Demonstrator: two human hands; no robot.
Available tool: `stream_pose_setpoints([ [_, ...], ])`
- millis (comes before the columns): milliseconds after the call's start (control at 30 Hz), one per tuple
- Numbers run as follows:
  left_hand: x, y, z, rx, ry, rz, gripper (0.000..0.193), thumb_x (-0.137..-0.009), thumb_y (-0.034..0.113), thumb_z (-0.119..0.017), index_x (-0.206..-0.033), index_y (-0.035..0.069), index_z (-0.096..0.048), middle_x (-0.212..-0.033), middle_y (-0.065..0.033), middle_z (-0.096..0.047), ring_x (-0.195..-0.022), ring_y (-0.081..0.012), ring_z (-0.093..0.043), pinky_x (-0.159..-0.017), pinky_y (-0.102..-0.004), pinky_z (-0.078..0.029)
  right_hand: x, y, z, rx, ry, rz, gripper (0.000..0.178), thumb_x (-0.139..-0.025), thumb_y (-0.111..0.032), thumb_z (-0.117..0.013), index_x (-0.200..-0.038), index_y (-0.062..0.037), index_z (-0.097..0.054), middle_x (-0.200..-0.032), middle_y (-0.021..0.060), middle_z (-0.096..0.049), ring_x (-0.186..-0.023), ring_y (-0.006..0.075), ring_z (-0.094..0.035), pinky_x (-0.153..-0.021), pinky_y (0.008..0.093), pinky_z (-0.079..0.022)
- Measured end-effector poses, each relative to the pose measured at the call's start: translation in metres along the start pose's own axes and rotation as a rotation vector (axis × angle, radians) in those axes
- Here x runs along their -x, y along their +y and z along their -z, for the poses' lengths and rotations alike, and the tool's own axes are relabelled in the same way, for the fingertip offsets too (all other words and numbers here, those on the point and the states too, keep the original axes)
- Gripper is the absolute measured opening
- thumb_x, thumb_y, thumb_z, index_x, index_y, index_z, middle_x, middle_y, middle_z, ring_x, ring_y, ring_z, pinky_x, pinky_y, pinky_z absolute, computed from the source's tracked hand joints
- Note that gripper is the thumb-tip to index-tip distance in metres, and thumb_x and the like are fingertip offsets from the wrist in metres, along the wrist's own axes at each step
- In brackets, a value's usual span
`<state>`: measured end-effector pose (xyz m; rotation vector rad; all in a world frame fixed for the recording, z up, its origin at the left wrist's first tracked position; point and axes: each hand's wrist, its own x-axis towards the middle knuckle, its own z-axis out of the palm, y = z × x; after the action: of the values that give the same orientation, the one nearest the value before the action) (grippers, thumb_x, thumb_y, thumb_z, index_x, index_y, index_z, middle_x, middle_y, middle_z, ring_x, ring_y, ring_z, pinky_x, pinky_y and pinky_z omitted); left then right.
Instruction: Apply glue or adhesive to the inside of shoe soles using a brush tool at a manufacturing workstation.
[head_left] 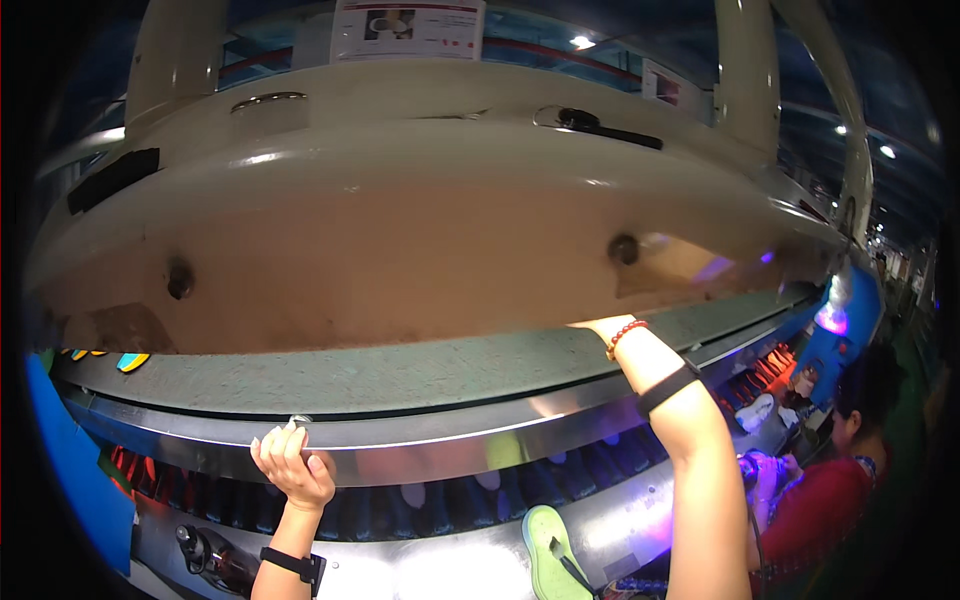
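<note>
The belt [370, 382], greenish and flat, runs beneath the big pale hood [400, 230], a shiny rail [400, 435] along its near side. From here I see the right hand [603, 324] reaching in under the hood; its fingers are hidden, so I can't tell how they sit. The left hand [293, 465] meets the rail, fingers together, bent. Below lies a lime sandal [548, 560].

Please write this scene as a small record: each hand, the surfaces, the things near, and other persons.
Left hand: fingers bent, at metal rail
Right hand: partly hidden beneath pale hood
Behind rail: green belt
Below rail: light-green sole, dark strap-like piece across it
Other person: right side, red clothing
</note>
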<state>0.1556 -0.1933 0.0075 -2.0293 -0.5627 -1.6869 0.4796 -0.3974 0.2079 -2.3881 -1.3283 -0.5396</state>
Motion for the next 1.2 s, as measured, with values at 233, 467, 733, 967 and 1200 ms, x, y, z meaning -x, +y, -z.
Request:
stream_pose_setpoints([
  [233,-0.007,0.005,-0.006,0.010,0.023,-0.027,0.031,-0.077,0.025,-0.038,-0.093,0.002,-0.052,-0.097,-0.0143,-0.055,-0.098,-0.0310,-0.047,-0.099,-0.0473,-0.021,-0.031,0.022,0.012,-0.035,0.015,0.059,0.035,-0.079,-0.035,-0.058,-0.099,-0.0063,-0.059,-0.103,0.0158,-0.058,-0.096,0.0291,-0.054,-0.084,0.0368,-0.041],
  [467,-0.006,0.007,0.006,-0.037,0.029,-0.009,0.027,-0.076,0.026,-0.041,-0.092,0.008,-0.053,-0.095,-0.0094,-0.055,-0.093,-0.0261,-0.048,-0.095,-0.0458,-0.023,-0.072,0.001,0.003,-0.114,-0.047,0.187,0.036,-0.075,-0.036,-0.062,-0.095,-0.0064,-0.058,-0.104,0.0158,-0.057,-0.099,0.0293,-0.052,-0.086,0.0366,-0.040],
  [733,-0.005,0.008,0.003,0.020,0.051,0.031,0.028,-0.077,0.028,-0.046,-0.097,0.010,-0.055,-0.100,-0.0057,-0.057,-0.097,-0.0231,-0.050,-0.096,-0.0448,-0.024,-0.041,0.017,-0.048,-0.226,-0.262,0.185,0.040,-0.070,-0.038,-0.068,-0.092,-0.0066,-0.056,-0.104,0.0159,-0.055,-0.101,0.0295,-0.050,-0.088,0.0363,-0.038],
  [967,-0.012,0.009,-0.003,0.025,0.050,0.013,0.029,-0.074,0.023,-0.046,-0.096,0.006,-0.053,-0.098,-0.0111,-0.057,-0.094,-0.0291,-0.050,-0.095,-0.0466,-0.025,0.016,0.002,-0.055,-0.282,-0.352,0.167,0.040,-0.063,-0.039,-0.074,-0.084,-0.0127,-0.053,-0.092,0.0135,-0.044,-0.096,0.0302,-0.044,-0.086,0.0375,-0.036],
  [1200,-0.024,0.023,0.036,0.225,-0.235,0.243,0.034,-0.079,0.025,-0.049,-0.106,0.004,-0.053,-0.112,-0.0099,-0.053,-0.111,-0.0303,-0.042,-0.101,-0.0486,-0.019,0.102,-0.125,-0.047,-0.641,0.060,0.561,0.033,-0.066,-0.016,-0.073,-0.088,-0.0041,-0.051,-0.099,0.0142,-0.048,-0.095,0.0297,-0.047,-0.081,0.0366,-0.042],
])
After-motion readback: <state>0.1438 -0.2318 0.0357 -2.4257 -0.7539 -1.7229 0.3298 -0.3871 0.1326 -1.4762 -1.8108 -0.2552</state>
